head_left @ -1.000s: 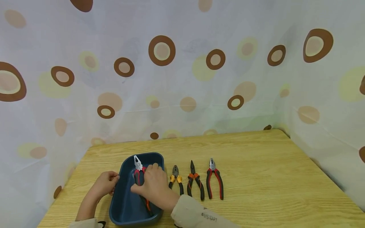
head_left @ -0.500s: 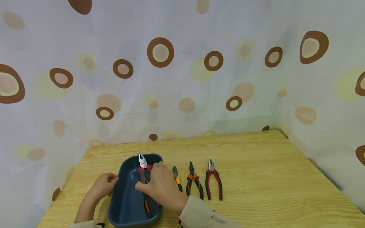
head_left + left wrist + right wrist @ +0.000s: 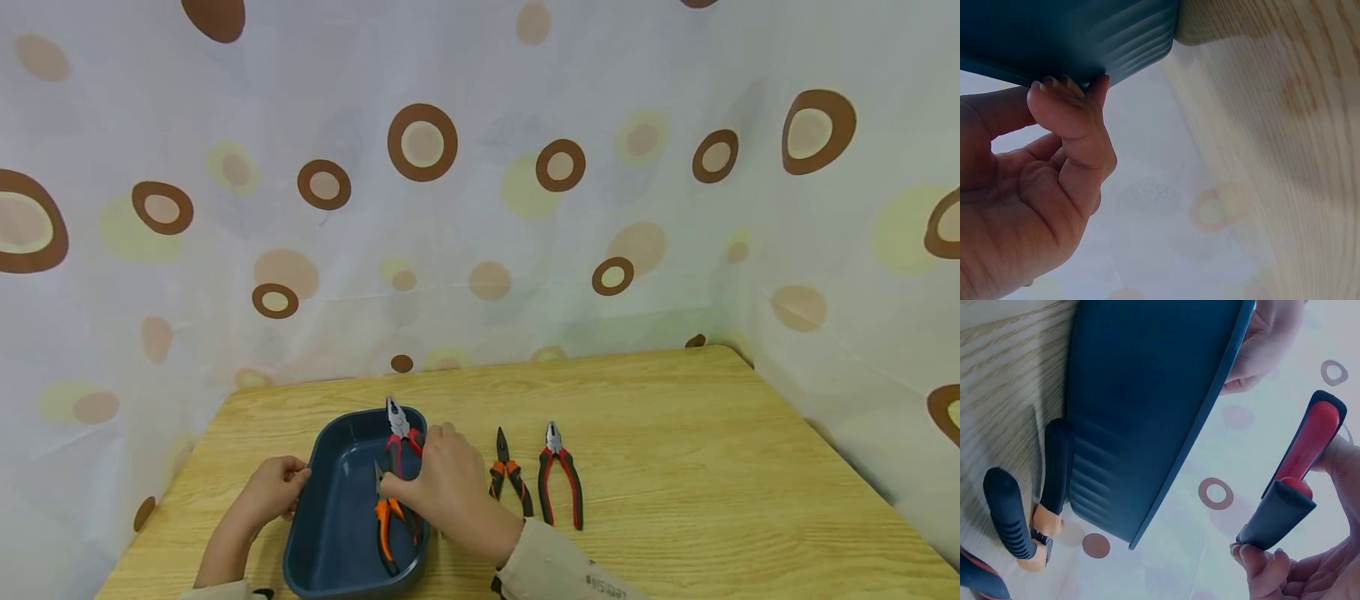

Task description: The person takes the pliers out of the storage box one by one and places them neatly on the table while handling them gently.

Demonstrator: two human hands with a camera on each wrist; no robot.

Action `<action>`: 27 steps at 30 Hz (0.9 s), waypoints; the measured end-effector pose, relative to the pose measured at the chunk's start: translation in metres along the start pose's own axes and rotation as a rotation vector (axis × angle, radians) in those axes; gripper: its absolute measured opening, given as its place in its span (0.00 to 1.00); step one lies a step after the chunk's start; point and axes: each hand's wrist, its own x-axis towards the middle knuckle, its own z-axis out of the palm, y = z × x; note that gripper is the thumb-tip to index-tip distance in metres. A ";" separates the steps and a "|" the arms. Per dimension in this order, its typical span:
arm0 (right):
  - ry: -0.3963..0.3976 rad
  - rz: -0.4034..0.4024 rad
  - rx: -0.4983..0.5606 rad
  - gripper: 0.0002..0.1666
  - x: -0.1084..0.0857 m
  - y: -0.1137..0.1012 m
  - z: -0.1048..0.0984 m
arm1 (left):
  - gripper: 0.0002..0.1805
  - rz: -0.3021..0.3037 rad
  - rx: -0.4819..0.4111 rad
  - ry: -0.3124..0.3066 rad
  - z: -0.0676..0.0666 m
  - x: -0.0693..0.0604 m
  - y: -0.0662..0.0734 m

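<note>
My right hand [image 3: 453, 487] grips combination pliers [image 3: 399, 427] with silver jaws and red-and-black handles, above the right side of a dark blue tray [image 3: 318, 500]. The handle ends [image 3: 1313, 434] stick out from the fingers in the right wrist view. Inside the tray lie orange-and-black pliers [image 3: 383, 525] with a pointed nose, partly behind my right thumb. At the tray's left wall, my left hand [image 3: 273, 487] pinches the rim; its fingertips meet the blue edge in the left wrist view.
Right of the tray lie orange-and-black long-nose pliers [image 3: 502, 450] and another red-and-black pair [image 3: 574, 492]. Yellow-and-black pliers [image 3: 1057, 465] rest beside the tray, hidden behind my right hand in the head view. A patterned curtain [image 3: 487, 208] hangs behind the wooden table [image 3: 675, 433].
My right hand has carried the red-and-black pliers rightward across the tray, uncovering the orange pliers inside and covering the yellow pair. My left hand stays at the rim.
</note>
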 end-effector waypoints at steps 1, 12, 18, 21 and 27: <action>-0.002 -0.002 0.013 0.33 0.000 0.001 0.000 | 0.15 -0.003 -0.002 0.002 0.000 0.000 0.000; 0.035 0.020 0.077 0.28 -0.005 0.026 -0.006 | 0.15 -0.024 -0.019 -0.008 0.003 -0.001 -0.001; 0.085 0.048 0.035 0.27 -0.004 0.045 -0.014 | 0.15 -0.015 -0.018 -0.003 0.001 -0.001 -0.001; 0.108 0.060 0.032 0.27 -0.004 0.055 -0.017 | 0.14 -0.007 -0.014 0.002 0.000 -0.001 0.000; 0.125 0.087 0.027 0.28 -0.005 0.070 -0.028 | 0.15 -0.002 -0.020 0.008 0.000 -0.002 0.002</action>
